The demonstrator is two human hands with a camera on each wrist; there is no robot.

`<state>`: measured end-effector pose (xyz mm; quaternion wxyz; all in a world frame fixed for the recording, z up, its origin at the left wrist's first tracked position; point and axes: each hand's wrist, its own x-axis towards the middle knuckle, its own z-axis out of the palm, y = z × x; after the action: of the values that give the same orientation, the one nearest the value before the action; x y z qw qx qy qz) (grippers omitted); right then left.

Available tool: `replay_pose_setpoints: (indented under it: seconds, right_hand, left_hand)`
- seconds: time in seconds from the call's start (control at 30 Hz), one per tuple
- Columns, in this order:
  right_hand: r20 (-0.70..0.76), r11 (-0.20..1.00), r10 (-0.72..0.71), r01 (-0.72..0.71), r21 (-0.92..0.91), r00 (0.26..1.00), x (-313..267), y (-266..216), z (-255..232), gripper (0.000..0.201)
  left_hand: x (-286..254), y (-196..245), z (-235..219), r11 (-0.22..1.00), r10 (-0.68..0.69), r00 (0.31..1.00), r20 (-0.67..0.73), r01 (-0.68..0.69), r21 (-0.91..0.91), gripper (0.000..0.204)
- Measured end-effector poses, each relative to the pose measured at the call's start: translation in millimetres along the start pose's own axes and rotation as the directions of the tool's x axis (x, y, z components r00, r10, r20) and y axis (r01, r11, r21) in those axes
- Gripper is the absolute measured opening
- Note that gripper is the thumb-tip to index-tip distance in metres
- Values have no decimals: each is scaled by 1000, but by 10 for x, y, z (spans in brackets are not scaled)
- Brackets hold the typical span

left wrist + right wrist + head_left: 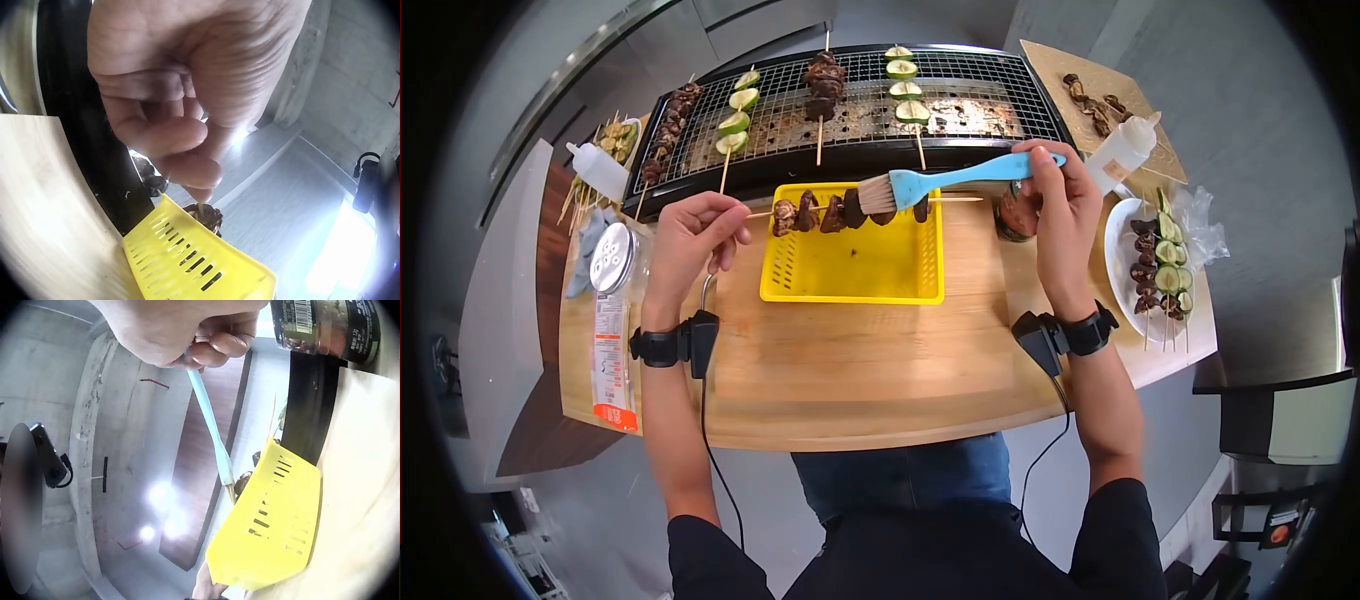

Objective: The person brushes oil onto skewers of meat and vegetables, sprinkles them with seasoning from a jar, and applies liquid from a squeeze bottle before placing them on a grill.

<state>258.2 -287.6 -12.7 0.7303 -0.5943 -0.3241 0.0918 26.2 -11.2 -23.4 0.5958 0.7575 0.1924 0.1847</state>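
My left hand (690, 235) pinches the bare left end of a skewer (832, 214) threaded with dark brown, mushroom-like pieces. The skewer lies level over a yellow basket (850, 280) with slotted sides. In the left wrist view, thumb and fingertips meet on the stick just beside the end piece (206, 219). My right hand (1060, 215) holds a light-blue basting brush (970, 176) by the far end of its handle. Its pale bristles (876, 195) touch the pieces right of the skewer's middle. In the right wrist view the brush (214, 431) slants down toward the basket (269, 519).
Behind the basket stands a black grill (860, 150) with mushroom-like and green-slice skewers on its mesh. A jar (1014, 215) and a white squeeze bottle (1122, 150) stand by my right hand. A plate of skewers (1122, 290) lies right; a shaker (615, 258) stands left.
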Motion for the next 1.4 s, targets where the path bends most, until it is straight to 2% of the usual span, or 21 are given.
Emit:
replay_pose_setpoints:
  seconds: [0.1,0.2,0.3,0.4,0.5,0.6,0.73,0.8,0.87,0.97,1.1,1.17,1.2,1.27,1.4]
  right_hand:
    - [-51,999,10,-8,32,999,-5,4,14,20]
    - [-2,995,7,-7,98,1000,-39,22,77,20]
    - [36,999,-5,3,49,999,-67,3,155,21]
    - [-23,1000,-19,18,-14,1000,-56,5,87,21]
    - [-177,995,-95,90,-34,980,5,38,0,22]
    - [-189,992,-124,122,-22,974,24,22,-50,22]
    - [-149,995,-81,89,49,986,-26,-22,44,22]
    - [-17,999,-32,32,20,999,-54,-33,100,23]
    - [-11,999,-28,28,-28,1000,-65,-18,93,23]
    - [-98,997,-74,75,6,992,-32,18,37,22]
    - [-174,998,-40,48,45,984,-16,-22,-4,22]
    - [-35,996,29,-26,80,999,-47,6,6,22]
    - [-3,1000,23,-23,-11,1000,-55,10,45,18]
    - [86,991,41,-30,-127,995,-97,14,96,13]
    - [211,965,-21,75,-253,977,-101,166,130,17]
  left_hand:
    - [-9,-13,-7,1000,21,1000,-9,-20,23,13]
    - [-1,-3,-7,999,26,1000,-11,-25,35,13]
    - [-9,13,-11,999,29,1000,3,-30,26,14]
    - [-1,3,-22,999,38,999,0,-38,18,14]
    - [7,-2,-34,998,56,998,8,-56,-3,14]
    - [5,6,-19,999,42,999,-1,-42,-3,14]
    - [23,-15,-3,1000,20,999,-29,-19,24,15]
    - [23,-15,-4,999,10,999,-35,-9,38,15]
    - [32,-13,7,999,-5,999,-41,6,37,16]
    - [46,-38,-2,999,-6,999,-33,7,35,17]
    - [28,-18,13,999,-14,999,-33,15,49,17]
    - [25,-25,18,997,-42,997,-60,45,61,18]
    - [26,-27,27,998,-32,999,-39,34,50,18]
    - [26,-34,29,996,-50,995,-82,56,74,19]
    - [34,-83,-4,996,-55,996,-77,60,70,19]
